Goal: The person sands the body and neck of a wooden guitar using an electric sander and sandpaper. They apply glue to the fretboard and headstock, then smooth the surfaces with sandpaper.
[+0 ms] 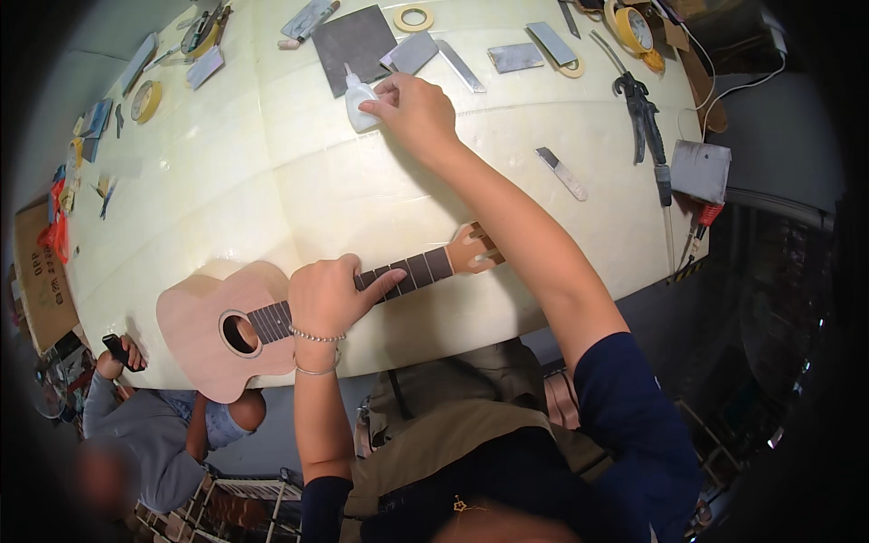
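An unpainted wooden ukulele (195,326) lies at the table's lower middle, its dark fretted neck pointing right to a slotted headstock (471,249). My left hand (326,294) is closed around the neck near the body, thumb lying over the fretboard. Higher up, my right hand (412,113) pinches a small translucent bottle (360,110) with a narrow tip pointing up, beside a dark square sheet (348,45). A loose blade-like tool (561,174) lies to the right of my right forearm.
The pale table (226,154) holds tape rolls (145,100), sanding blocks (514,57), a clamp-like black tool (641,118) and a grey box with cords (699,170). A cardboard box (41,281) stands at left. Another person (163,434), holding a dark object, is at lower left.
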Demonstrator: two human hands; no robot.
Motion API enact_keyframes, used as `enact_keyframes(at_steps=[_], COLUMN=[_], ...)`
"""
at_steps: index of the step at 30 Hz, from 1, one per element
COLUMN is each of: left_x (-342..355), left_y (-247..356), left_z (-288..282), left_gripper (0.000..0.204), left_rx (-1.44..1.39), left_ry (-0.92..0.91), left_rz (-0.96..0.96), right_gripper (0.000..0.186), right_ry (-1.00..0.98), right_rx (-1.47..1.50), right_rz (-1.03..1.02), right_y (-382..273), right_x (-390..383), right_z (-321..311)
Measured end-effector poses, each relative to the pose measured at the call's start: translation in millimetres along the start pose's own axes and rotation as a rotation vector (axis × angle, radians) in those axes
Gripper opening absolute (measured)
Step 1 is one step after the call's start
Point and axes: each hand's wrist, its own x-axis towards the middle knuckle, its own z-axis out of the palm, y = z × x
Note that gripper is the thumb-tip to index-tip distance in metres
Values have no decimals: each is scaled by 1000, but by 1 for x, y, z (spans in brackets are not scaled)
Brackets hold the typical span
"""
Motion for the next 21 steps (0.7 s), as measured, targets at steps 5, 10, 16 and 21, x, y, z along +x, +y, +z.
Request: enact_keyframes(at_steps=[5,10,16,21], left_x=[-4,-1,-2,0], left_y=[-1,0,-3,-1], left_z=[0,-6,-1,0], left_gripper=[68,67,68,65], left_rx=[-14,-23,0,-11], left_ry=[31,-51,17,21], left_rz=[-11,-37,-9,-3], right_gripper=[24,21,37,38], right_ry=[202,-82,-85,-383], right_rx=[-340,-483,-108,-137], right_rz=[-515,-760,-793,-739], right_y=[20,34,31,70], right_x=[21,61,3,-107], right_z=[-43,-57,-97,-137])
